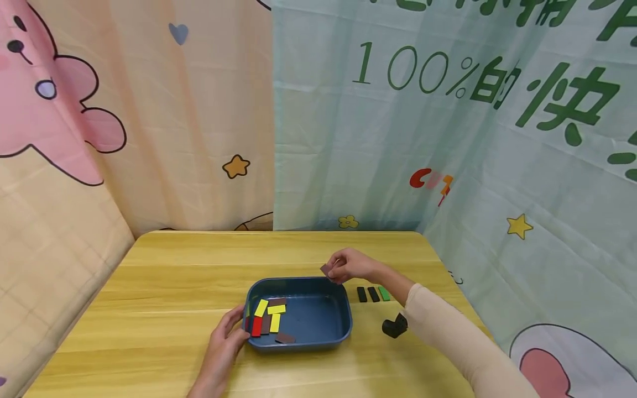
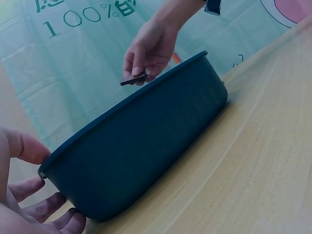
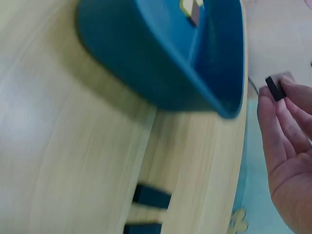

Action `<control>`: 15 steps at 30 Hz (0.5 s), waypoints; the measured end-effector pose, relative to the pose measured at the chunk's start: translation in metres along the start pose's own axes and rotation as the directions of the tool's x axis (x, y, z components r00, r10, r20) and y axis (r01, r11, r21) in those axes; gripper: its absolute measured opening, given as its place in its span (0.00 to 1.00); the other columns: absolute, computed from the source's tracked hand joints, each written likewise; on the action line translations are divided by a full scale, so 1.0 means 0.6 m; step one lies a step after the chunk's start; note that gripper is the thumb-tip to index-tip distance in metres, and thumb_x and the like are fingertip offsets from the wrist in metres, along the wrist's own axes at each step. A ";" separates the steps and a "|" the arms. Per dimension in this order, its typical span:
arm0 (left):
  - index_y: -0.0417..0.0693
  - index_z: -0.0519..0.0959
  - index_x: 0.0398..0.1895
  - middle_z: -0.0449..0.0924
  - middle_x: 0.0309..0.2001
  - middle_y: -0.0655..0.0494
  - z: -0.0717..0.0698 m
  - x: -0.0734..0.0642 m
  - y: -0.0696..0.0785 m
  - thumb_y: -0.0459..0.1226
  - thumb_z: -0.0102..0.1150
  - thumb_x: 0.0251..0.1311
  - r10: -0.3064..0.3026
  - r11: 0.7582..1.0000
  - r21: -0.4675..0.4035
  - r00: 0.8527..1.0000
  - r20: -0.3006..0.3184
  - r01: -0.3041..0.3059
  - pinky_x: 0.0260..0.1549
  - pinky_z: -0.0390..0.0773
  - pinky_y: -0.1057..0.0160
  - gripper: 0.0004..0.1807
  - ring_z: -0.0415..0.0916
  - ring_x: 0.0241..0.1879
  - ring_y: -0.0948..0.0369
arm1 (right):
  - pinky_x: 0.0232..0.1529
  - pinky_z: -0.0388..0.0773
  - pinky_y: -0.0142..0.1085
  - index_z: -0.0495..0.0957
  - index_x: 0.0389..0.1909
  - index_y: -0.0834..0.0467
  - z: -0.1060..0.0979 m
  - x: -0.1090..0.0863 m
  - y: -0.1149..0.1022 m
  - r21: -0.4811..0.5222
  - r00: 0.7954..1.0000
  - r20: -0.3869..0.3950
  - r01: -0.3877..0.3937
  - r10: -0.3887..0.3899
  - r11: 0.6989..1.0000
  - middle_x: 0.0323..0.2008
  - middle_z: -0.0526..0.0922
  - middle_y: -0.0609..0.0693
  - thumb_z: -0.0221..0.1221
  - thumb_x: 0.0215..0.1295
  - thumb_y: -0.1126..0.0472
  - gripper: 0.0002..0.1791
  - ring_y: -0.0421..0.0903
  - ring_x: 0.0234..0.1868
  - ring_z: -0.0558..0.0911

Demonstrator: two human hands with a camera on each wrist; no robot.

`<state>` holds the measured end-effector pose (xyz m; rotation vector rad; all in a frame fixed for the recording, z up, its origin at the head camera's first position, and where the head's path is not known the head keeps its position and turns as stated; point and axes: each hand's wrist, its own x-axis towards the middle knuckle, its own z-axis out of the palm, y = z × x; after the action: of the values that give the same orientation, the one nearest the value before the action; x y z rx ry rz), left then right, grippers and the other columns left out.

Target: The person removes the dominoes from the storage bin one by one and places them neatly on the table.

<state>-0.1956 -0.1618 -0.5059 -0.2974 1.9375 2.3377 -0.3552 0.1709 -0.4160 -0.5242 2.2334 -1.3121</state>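
Brown tile (image 1: 325,270) pinched near the blue bin's (image 1: 298,347) far rim, toward its right corner.
The right hand (image 1: 350,265) holds it between thumb and fingers; the left hand (image 1: 224,342) grips the bin's left end. The tile looks light, stiff and probably smooth, so a pinch across its flat faces should serve. The head view shows a red tile (image 1: 256,326) inside the bin, at its left; the left wrist view hides that but reveals fingers against the bin's outer wall.

Peach printed curtain (image 1: 199,110); pale green curtain (image 1: 323,138); wood-grain table (image 1: 174,287)
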 end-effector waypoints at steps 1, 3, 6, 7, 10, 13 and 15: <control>0.39 0.57 0.79 0.55 0.76 0.35 -0.001 0.000 0.001 0.25 0.49 0.64 0.005 1.000 0.000 1.000 0.002 -0.005 0.48 0.74 0.74 0.38 0.62 0.67 0.45 | 0.46 0.84 0.50 0.80 0.49 0.68 -0.006 -0.004 0.004 0.000 1.000 -0.003 0.001 -0.001 1.000 0.41 0.85 0.58 0.62 0.71 0.68 0.10 0.53 0.40 0.87; 0.39 0.57 0.79 0.56 0.76 0.36 -0.003 0.000 0.001 0.25 0.49 0.64 0.006 1.000 -0.005 1.000 -0.002 -0.006 0.48 0.74 0.74 0.37 0.61 0.68 0.46 | 0.48 0.83 0.53 0.80 0.50 0.68 -0.017 -0.011 0.017 0.002 1.000 -0.014 0.001 -0.001 1.000 0.41 0.85 0.59 0.61 0.71 0.68 0.10 0.56 0.41 0.87; 0.40 0.58 0.79 0.56 0.76 0.37 -0.002 0.000 0.002 0.25 0.49 0.64 -0.001 1.000 -0.007 1.000 -0.003 0.001 0.48 0.74 0.75 0.37 0.61 0.68 0.46 | 0.49 0.83 0.54 0.79 0.51 0.70 -0.036 -0.023 0.040 0.012 0.999 -0.049 -0.012 0.012 1.000 0.42 0.85 0.60 0.61 0.72 0.69 0.11 0.60 0.43 0.86; 0.40 0.58 0.79 0.55 0.76 0.36 -0.001 0.001 0.001 0.25 0.49 0.64 0.000 1.000 -0.009 1.000 -0.001 0.000 0.49 0.74 0.75 0.37 0.61 0.68 0.45 | 0.49 0.82 0.55 0.79 0.51 0.70 -0.041 -0.027 0.048 0.020 0.998 -0.066 -0.017 0.018 1.000 0.42 0.85 0.60 0.61 0.72 0.69 0.11 0.61 0.44 0.86; 0.40 0.58 0.79 0.55 0.77 0.37 0.000 0.001 0.001 0.26 0.49 0.65 -0.006 1.000 -0.009 1.000 0.005 0.006 0.49 0.74 0.75 0.37 0.60 0.69 0.45 | 0.47 0.84 0.52 0.78 0.51 0.71 -0.055 -0.039 0.070 0.053 0.991 -0.125 -0.033 0.039 0.998 0.42 0.85 0.61 0.60 0.72 0.69 0.11 0.61 0.44 0.86; 0.40 0.57 0.79 0.54 0.77 0.37 0.001 0.000 0.002 0.26 0.49 0.66 -0.010 1.000 -0.008 1.000 0.007 0.010 0.49 0.73 0.75 0.36 0.60 0.69 0.44 | 0.47 0.84 0.52 0.78 0.51 0.72 -0.063 -0.053 0.088 0.095 0.985 -0.165 -0.042 0.058 0.995 0.43 0.84 0.62 0.61 0.72 0.69 0.12 0.58 0.43 0.86; 0.41 0.57 0.79 0.55 0.77 0.37 0.001 -0.001 0.004 0.26 0.48 0.66 -0.013 1.000 -0.006 1.000 0.004 0.013 0.48 0.73 0.75 0.36 0.60 0.69 0.44 | 0.48 0.83 0.53 0.77 0.52 0.73 -0.068 -0.063 0.100 0.116 0.981 -0.185 -0.044 0.066 0.992 0.43 0.83 0.63 0.61 0.72 0.69 0.13 0.56 0.42 0.86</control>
<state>-0.1956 -0.1615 -0.5034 -0.3040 1.9216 2.3341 -0.3537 0.2477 -0.4436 -0.3058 2.2899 -1.5025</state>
